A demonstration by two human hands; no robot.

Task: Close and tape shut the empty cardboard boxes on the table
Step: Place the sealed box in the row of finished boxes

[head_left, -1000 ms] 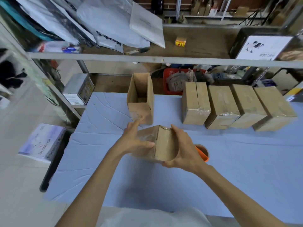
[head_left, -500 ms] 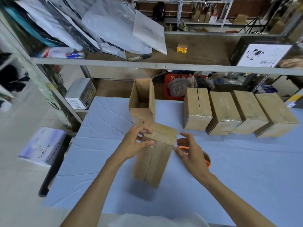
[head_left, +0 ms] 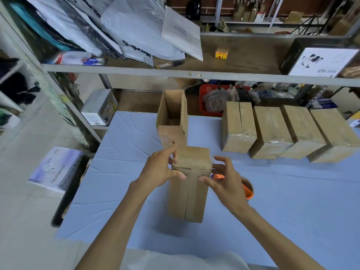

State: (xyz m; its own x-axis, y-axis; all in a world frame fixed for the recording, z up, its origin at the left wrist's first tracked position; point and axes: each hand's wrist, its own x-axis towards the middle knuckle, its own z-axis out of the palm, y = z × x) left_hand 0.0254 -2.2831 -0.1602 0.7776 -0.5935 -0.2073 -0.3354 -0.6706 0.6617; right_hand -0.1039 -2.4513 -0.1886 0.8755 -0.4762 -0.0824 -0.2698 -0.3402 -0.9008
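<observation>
A tall cardboard box (head_left: 187, 193) stands upright on the blue table (head_left: 292, 201), its top flaps folded down. My left hand (head_left: 161, 170) pinches the box's top left edge with thumb and fingers. My right hand (head_left: 224, 180) is at the top right edge, fingers spread, thumb touching the front face. Behind the box stands an open cardboard box (head_left: 172, 117) with its flaps up. An orange tape roll (head_left: 247, 189) lies on the table, partly hidden behind my right hand.
Several closed, taped boxes (head_left: 272, 131) stand in a row at the back right of the table. A metal shelf rail (head_left: 194, 75) crosses above the table's far edge. A red basket (head_left: 210, 100) sits behind. A white printed package (head_left: 56, 168) lies on the floor at left.
The box was tipped on its side between both hands; it now stands upright on the table. My right hand let go briefly, then came back to the top edge.
</observation>
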